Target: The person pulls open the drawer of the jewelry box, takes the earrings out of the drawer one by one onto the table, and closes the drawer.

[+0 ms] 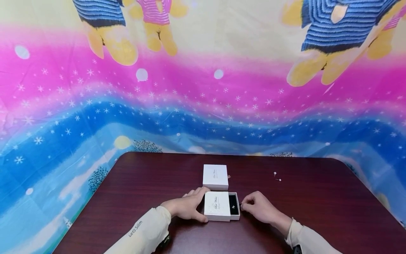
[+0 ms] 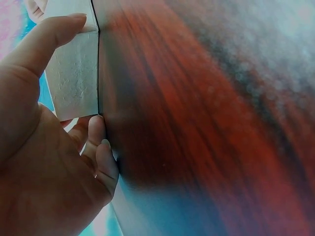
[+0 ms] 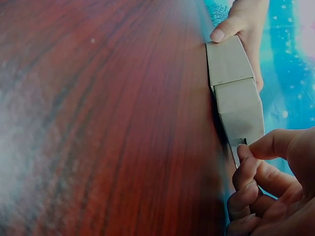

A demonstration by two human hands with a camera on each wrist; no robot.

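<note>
Head view: we see the drawer box (image 1: pixel 217 206) on the bench (image 1: pixel 317 211) between both hands. The left hand (image 1: pixel 187 207) curls its fingers (image 1: pixel 198 192) round the sleeve; the right hand (image 1: pixel 260 208) pinches the tray end. Its long axis runs left-right, the tray opening rightward.

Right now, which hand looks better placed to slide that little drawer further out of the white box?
Probably the right hand: its fingers sit at the drawer, which sticks out of the near white box on that side. The left hand grips the sleeve, steadying it.
</note>
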